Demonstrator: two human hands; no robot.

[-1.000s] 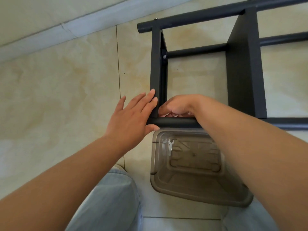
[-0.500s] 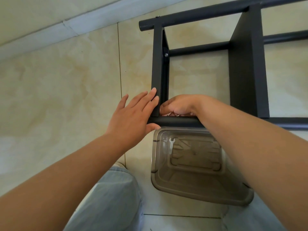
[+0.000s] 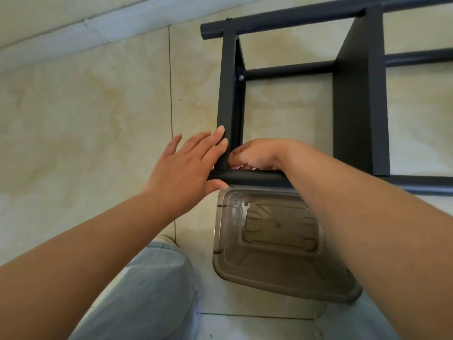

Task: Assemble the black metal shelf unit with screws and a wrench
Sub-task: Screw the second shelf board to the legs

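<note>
black shelf frame (image 3: 358,94) lies on its side on the beige tile floor (image 3: 85,106), long tubes running left-right. clear tub (image 3: 282,278) sits just under the near tube, small wrench (image 3: 244,212) inside. left hand (image 3: 181,170) flat, fingers straight against the corner post. right hand (image 3: 257,154) curled in the corner; can't tell what it's pinching.

The shelf frame (image 3: 353,99) lies on the tiled floor (image 3: 85,99), its near tube (image 3: 252,177) running left to right just behind a plastic container (image 3: 289,288). A small wrench (image 3: 244,212) lies inside the container, toward its far left corner. The left hand (image 3: 186,168) rests against the frame's left upright; the right hand (image 3: 257,154) sits just right of it, inside that corner. A knee (image 3: 157,278) is left of the container.
</note>
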